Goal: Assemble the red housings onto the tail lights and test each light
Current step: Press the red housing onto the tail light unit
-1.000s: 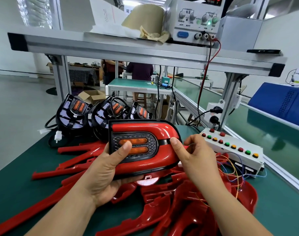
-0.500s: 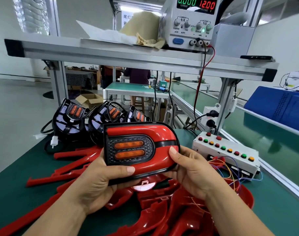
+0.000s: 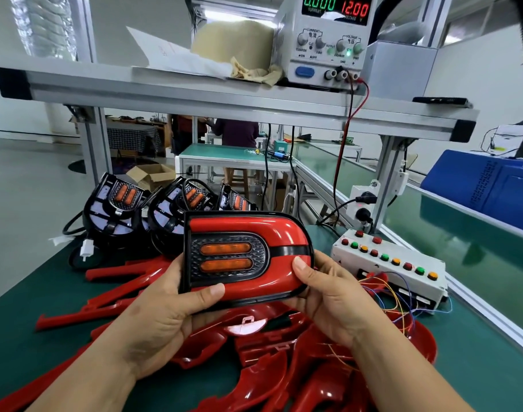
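Observation:
I hold a tail light with its red housing (image 3: pixel 248 251) fitted, lens facing me, two orange strips in its black centre. My left hand (image 3: pixel 165 310) grips its left lower edge, thumb across the bottom front. My right hand (image 3: pixel 328 292) grips the right end, thumb on the red face. Loose red housings (image 3: pixel 272 352) lie piled on the green mat under my hands. Three bare black tail lights (image 3: pixel 117 206) stand behind. The white test box (image 3: pixel 391 266) with coloured buttons sits to the right.
A power supply (image 3: pixel 328 40) on the upper shelf reads 0.000 and 12.00, with red and black leads running down. Coloured wires (image 3: pixel 394 295) trail from the test box. A blue case (image 3: pixel 486 185) lies beyond the conveyor rail at right. People stand at a far bench.
The assembled light has come a little lower and closer to me. My left thumb slid from the lens down to the bottom edge; my right hand wrapped further around the right end.

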Motion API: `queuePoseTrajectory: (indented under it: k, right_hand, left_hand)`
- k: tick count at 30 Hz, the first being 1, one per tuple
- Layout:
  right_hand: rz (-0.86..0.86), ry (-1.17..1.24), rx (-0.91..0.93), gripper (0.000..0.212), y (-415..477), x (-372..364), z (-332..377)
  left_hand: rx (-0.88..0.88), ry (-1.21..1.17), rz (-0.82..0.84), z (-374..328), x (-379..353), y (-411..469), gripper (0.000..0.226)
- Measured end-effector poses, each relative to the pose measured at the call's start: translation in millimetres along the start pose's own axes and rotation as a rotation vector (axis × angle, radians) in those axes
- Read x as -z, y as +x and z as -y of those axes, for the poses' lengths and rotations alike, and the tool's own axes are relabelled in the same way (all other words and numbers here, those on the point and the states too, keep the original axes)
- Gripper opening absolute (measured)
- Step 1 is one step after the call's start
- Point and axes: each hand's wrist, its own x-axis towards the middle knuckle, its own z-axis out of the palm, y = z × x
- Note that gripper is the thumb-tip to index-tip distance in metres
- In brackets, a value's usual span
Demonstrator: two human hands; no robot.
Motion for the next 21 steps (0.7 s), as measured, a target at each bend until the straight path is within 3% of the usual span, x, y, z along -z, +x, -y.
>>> queuePoseTrajectory:
  k: [8, 21]
  right_hand:
    - [-0.005, -0.001, 0.006, 0.056, 0.6, -0.1, -0.9]
    - [0.069, 0.03, -0.05, 0.051, 0.2, 5.3, 1.6]
  left_hand:
    - [-0.005, 0.054, 0.014, 1.3, 1.1, 2.4, 0.05]
    - [-0.008, 0.029, 0.002, -1.1, -0.8, 2.9, 0.052]
